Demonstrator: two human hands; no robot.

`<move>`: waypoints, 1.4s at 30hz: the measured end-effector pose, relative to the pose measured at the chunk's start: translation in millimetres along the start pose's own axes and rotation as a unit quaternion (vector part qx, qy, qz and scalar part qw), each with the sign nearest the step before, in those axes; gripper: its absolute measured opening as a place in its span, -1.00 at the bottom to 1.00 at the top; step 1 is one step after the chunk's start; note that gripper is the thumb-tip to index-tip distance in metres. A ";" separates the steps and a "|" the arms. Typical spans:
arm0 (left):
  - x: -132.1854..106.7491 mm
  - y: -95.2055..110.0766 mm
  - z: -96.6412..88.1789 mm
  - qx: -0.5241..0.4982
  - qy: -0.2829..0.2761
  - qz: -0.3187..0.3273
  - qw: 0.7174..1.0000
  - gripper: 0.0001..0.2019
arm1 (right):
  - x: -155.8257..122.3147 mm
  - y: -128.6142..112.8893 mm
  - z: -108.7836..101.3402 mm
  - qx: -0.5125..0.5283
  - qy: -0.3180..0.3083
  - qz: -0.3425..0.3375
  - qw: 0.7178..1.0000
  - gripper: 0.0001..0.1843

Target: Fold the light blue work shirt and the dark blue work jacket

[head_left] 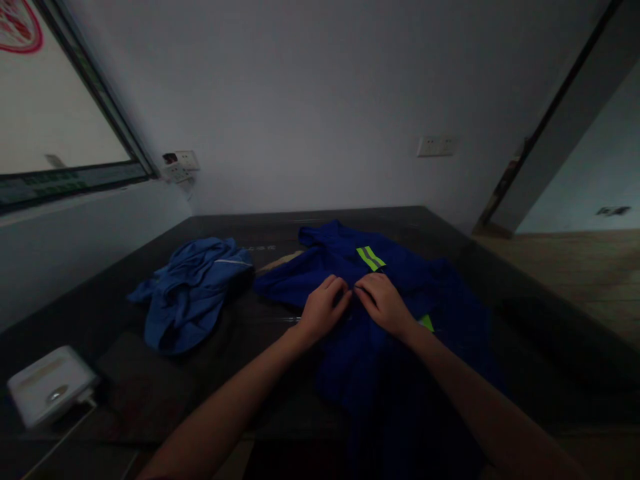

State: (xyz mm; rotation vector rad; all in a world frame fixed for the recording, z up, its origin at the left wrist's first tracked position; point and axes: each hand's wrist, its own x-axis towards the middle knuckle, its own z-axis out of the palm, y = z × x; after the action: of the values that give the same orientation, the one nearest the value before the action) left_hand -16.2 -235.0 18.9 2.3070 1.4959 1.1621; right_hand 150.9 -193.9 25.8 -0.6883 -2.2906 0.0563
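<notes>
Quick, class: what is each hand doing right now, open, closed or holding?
Left hand: fingers curled at the blue garment; firm grip cannot be told.
Right hand: also curled there; grip cannot be told.

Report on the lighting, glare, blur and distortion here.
Head view: dim overall, the blue garment's lower folds sinking into shadow; no strong glare; fine detail between left hand and right hand is lost. Head view: wide-angle stretching toward the edges; wall sockets look soft.
</notes>
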 end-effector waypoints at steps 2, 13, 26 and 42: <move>0.8 -1.5 -0.9 -0.035 -0.007 0.019 0.999 -0.92 | 0.0 0.9 -1.8 0.001 0.002 0.006 1.000 -0.81; 3.6 -3.8 -2.9 -0.116 0.007 -0.014 0.993 -0.77 | 1.3 0.1 -5.5 0.000 -0.008 0.004 1.000 -0.80; 2.7 -2.7 -4.0 -0.096 0.046 -0.023 0.994 -0.87 | 2.7 -4.9 -8.3 0.004 -0.016 0.008 1.000 -0.75; 12.0 -17.8 -18.4 -0.081 0.063 -0.078 0.992 -0.80 | 1.9 25.3 -11.0 0.033 0.084 0.145 0.985 -0.74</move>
State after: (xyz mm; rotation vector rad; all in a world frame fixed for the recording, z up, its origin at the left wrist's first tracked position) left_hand -38.9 -221.3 28.7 2.0081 1.5290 1.3528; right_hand 168.7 -173.1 29.1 -0.9495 -2.0048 0.2026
